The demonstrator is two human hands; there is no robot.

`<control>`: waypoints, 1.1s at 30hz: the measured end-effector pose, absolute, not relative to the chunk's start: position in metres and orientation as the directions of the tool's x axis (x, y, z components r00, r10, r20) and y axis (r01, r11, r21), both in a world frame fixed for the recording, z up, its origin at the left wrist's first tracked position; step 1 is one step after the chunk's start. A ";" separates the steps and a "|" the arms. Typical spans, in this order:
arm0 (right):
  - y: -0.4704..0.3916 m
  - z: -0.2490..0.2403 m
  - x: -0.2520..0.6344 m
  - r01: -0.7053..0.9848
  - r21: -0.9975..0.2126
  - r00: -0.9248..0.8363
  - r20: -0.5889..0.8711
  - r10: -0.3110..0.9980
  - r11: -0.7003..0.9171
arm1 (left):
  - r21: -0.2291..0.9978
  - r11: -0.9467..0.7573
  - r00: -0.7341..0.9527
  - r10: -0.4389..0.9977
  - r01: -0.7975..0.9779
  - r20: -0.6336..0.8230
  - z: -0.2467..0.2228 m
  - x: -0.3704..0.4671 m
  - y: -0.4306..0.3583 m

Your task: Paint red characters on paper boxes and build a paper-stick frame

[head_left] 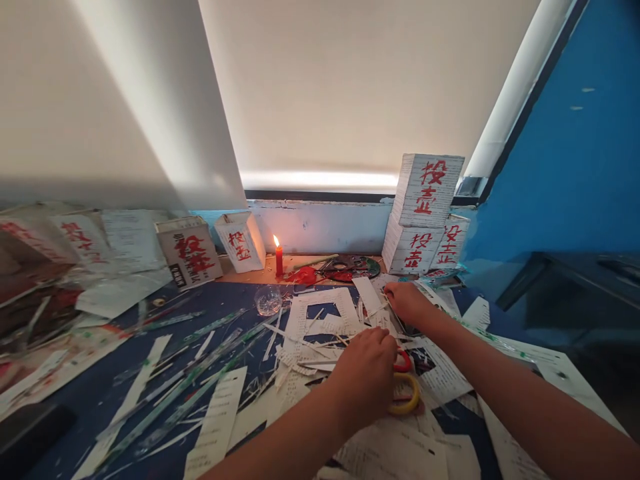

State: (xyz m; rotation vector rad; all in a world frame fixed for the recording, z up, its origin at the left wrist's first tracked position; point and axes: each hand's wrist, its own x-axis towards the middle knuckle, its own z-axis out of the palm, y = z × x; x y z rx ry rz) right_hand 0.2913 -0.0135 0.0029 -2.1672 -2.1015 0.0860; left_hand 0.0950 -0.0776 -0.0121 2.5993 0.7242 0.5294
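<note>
Scissors (411,395) with one red and one yellow handle loop lie among cut paper on a blue tabletop (123,363), beneath a person's left hand (367,370). That hand is back-up with its fingers curled, the blades showing on its left side; whether it grips them cannot be told from here. The right hand (409,305) reaches farther across, fingers bent and drawn together beside a white paper strip (368,298); whether they pinch anything cannot be told.

Left of the strip is a printed sheet (297,313) with a rectangular cutout, overlapped by narrow offcuts. A clear round dish (269,302) sits near it, in front of a lit red candle (279,262), upright at the back. Green-marked plastic strips (215,357) run diagonally across the left of the tabletop.

Behind the right hand, one paper-covered box (411,183) with red characters stands atop another (395,248), a smaller one just beside. More lettered boxes (193,253) line the back left, below pale blinds (350,87).
</note>
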 end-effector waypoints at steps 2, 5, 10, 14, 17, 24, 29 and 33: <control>-0.001 -0.005 0.292 0.996 -0.081 0.033 -0.002 0.999 -0.033 | 0.354 -0.829 0.830 0.520 0.433 0.203 -0.019 0.103 -0.076; 0.010 -0.016 0.294 0.999 -0.023 0.031 -0.057 0.998 -0.032 | 0.302 -0.830 0.846 0.521 0.470 0.115 -0.032 0.110 -0.070; 0.017 -0.030 0.299 0.998 0.064 0.009 -0.113 0.994 -0.002 | 0.329 -0.815 0.847 0.527 0.478 0.076 -0.049 0.111 -0.060; 0.024 -0.037 0.299 0.992 0.128 0.000 -0.131 0.991 0.017 | 0.339 -0.818 0.843 0.526 0.466 0.110 -0.053 0.112 -0.058; 0.028 -0.040 0.299 0.988 0.155 -0.005 -0.132 0.991 0.026 | 0.346 -0.815 0.833 0.535 0.465 0.141 -0.052 0.111 -0.057; 0.023 -0.039 0.305 0.984 0.175 -0.018 -0.155 0.988 0.046 | 0.369 -0.802 0.794 0.567 0.470 0.221 -0.053 0.109 -0.047; 0.009 -0.026 0.307 0.980 0.176 -0.066 -0.137 0.988 0.090 | 0.325 -0.845 0.821 0.510 0.424 0.255 -0.061 0.113 -0.043; 0.013 -0.018 0.307 0.981 0.177 -0.069 -0.088 0.994 0.083 | 0.341 -0.844 0.837 0.500 0.415 0.220 -0.061 0.113 -0.043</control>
